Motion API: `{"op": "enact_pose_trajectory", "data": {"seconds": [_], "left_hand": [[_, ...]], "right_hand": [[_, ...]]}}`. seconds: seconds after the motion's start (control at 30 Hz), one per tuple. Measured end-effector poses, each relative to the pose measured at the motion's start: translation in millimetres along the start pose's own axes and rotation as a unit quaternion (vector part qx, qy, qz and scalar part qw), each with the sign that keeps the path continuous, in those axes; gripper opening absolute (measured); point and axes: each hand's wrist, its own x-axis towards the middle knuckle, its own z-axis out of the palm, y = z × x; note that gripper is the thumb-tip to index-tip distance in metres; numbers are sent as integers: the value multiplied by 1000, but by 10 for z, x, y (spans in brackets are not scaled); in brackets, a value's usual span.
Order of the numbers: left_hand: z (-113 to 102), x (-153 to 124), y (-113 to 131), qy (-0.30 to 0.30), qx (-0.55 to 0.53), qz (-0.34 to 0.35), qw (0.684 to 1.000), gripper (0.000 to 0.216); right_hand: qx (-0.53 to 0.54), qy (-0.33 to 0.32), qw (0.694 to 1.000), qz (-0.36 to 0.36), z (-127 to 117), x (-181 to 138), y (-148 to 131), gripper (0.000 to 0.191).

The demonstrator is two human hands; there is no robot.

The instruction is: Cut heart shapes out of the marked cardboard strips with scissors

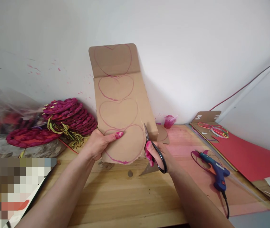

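Observation:
A long piece of brown cardboard (118, 114) with several pink heart outlines drawn on it is held up, tilted, above the table. My left hand (101, 142) grips its lower left edge, thumb on top and the other fingers mostly hidden behind. In my right hand (157, 155) are scissors (163, 160) with black handles, closed in my fingers. Their blades lie at the cardboard's right side, beside the lowest heart, where a cut runs upward. The bottom edge follows that heart's curve. Pink stains mark my thumbs and fingers.
A glue gun (214, 171) with a cord lies on the wooden table (125, 196) at right, near red sheets (246, 152). A cup of pink paint (169, 121) stands by the wall. Stacked magenta pieces (70, 114) and plastic wrap (2, 104) are at left.

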Motion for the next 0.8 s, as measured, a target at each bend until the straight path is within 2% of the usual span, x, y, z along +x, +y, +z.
{"op": "enact_pose_trajectory", "data": {"seconds": [0.17, 0.43, 0.57, 0.7, 0.8], "left_hand": [[-73, 24, 46, -3, 2, 1, 1000, 54], [-154, 46, 91, -20, 19, -7, 1000, 54], [-194, 46, 95, -45, 29, -3, 999, 58], [-176, 20, 66, -87, 64, 8, 994, 61], [-145, 11, 41, -80, 70, 16, 994, 62]], "right_hand": [[-9, 11, 999, 30, 3, -13, 56, 53], [-43, 39, 998, 33, 41, -32, -65, 53], [-41, 13, 998, 44, 34, -20, -25, 51], [-86, 3, 996, 20, 7, -12, 21, 52], [-96, 2, 995, 14, -18, -7, 44, 54]]}}
